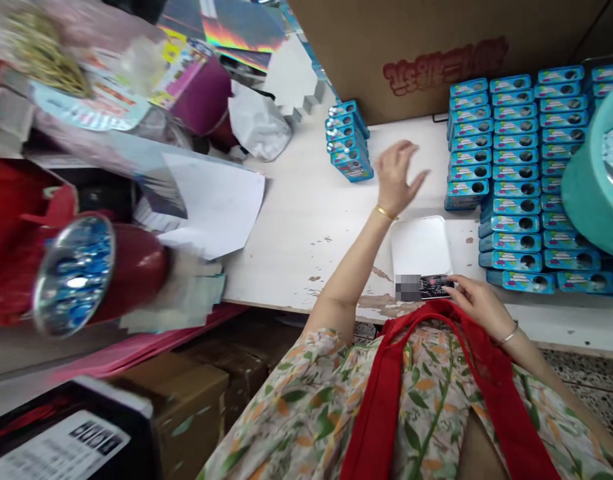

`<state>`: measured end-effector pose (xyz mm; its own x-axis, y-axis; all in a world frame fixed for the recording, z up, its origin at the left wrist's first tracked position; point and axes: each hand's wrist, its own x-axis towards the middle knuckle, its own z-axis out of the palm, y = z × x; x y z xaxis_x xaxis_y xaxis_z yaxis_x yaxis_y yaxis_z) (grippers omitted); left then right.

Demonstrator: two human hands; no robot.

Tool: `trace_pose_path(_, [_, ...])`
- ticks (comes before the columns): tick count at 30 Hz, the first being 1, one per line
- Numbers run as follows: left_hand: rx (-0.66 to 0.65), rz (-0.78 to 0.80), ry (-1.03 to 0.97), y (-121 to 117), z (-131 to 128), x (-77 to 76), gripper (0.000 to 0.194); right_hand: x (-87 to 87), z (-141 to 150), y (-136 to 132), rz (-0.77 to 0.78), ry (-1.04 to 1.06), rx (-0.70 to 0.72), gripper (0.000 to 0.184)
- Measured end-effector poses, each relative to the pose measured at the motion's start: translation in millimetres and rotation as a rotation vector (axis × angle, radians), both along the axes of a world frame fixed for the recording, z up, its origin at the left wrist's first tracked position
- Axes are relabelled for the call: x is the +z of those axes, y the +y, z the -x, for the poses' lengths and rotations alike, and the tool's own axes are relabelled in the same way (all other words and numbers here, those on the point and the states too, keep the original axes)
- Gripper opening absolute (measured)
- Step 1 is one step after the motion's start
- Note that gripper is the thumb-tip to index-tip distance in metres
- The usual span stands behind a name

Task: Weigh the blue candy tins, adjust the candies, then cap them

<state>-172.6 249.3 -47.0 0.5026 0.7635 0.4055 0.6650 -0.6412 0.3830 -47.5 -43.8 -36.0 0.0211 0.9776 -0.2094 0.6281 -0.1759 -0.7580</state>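
Note:
My left hand (399, 177) hovers over the white table (306, 220), fingers spread and nothing in it. It hangs between a small stack of blue tins (349, 141) and the big block of stacked blue tins (516, 173). Just below it sits a small white scale (419, 245) with a bare platform. My right hand (479, 303) rests at the scale's dark front panel (435, 287), fingertips touching it and fingers loosely curved, holding nothing. Both wrists wear a thin bangle.
A teal bowl (591, 183) of pale blue pieces stands at the right edge. A large cardboard box (436, 47) stands behind the table. At the left are a red can (86, 273) of blue wrapped items, white paper (214, 200) and a white bag (259, 123).

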Motion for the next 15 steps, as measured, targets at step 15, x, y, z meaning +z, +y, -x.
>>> trace_pose_path(15, [-0.002,0.082,0.274,17.6,103.6,18.1,0.044,14.3,-1.4,1.8,-0.007,0.014,0.011,0.037])
